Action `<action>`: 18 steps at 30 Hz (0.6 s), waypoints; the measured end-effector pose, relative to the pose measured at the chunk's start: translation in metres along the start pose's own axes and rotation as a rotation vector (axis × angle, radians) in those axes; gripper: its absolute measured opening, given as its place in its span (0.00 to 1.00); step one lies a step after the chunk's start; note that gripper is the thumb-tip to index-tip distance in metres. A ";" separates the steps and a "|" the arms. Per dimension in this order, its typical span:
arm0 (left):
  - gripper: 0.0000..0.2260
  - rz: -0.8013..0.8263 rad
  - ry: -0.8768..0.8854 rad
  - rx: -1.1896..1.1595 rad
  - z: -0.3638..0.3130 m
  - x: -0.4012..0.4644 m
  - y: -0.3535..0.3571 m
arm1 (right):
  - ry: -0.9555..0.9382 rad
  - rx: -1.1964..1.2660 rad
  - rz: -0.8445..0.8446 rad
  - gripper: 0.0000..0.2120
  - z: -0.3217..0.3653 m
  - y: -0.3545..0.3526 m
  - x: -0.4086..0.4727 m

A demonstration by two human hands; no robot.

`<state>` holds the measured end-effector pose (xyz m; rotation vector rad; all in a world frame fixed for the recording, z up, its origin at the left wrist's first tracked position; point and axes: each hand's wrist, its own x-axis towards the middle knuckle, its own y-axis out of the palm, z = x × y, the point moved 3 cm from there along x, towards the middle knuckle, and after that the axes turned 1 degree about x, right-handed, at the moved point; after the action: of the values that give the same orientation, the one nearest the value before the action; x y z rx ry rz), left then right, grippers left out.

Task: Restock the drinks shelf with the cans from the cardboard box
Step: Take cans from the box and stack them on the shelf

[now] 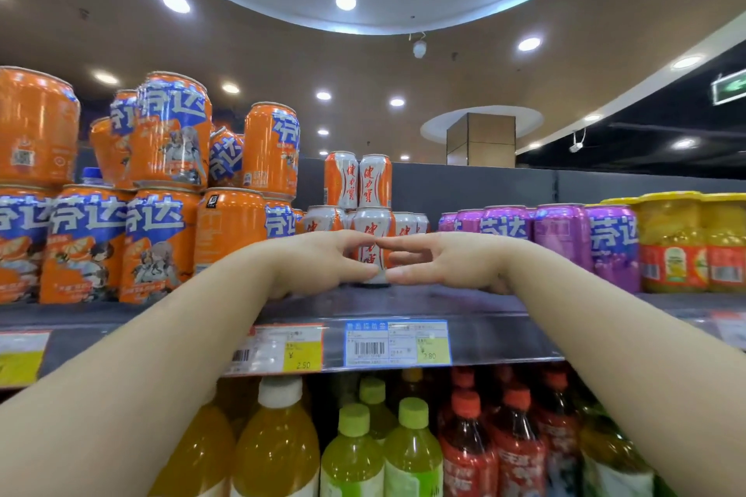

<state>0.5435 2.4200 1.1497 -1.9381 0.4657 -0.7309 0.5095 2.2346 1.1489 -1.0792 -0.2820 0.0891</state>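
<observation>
we face the drinks shelf (403,307), its dark deck running across the middle of our view. at nine o'clock the orange cans (161,242) stand stacked two high; at three o'clock the purple cans (565,234) stand in a row just beside the yellow jars (678,242). at six o'clock, on the tier below, yellow, green and red bottles (411,448) stand packed together. under the deck's front edge sit the price tags (397,343). at the centre the white-and-orange cans (359,178) cluster, two of them stacked on the row. our left hand (323,258) and right hand (440,258) meet around the front can (372,250), which stands upright on the deck; the fingers of both curl round its sides and their tips nearly touch across its face.
</observation>
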 end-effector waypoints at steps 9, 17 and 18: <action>0.21 -0.076 0.326 -0.260 -0.041 -0.033 0.011 | -0.227 0.183 -0.252 0.28 0.000 -0.009 -0.068; 0.32 -0.145 0.431 -0.129 -0.170 -0.056 0.120 | 0.002 -0.063 -0.414 0.34 -0.088 -0.032 -0.236; 0.33 -0.134 0.441 -0.111 -0.193 -0.053 0.145 | 0.071 -0.133 -0.438 0.33 -0.112 -0.033 -0.264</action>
<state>0.3735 2.2585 1.0712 -1.9221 0.6581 -1.2537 0.2842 2.0682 1.0798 -1.1271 -0.4582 -0.3632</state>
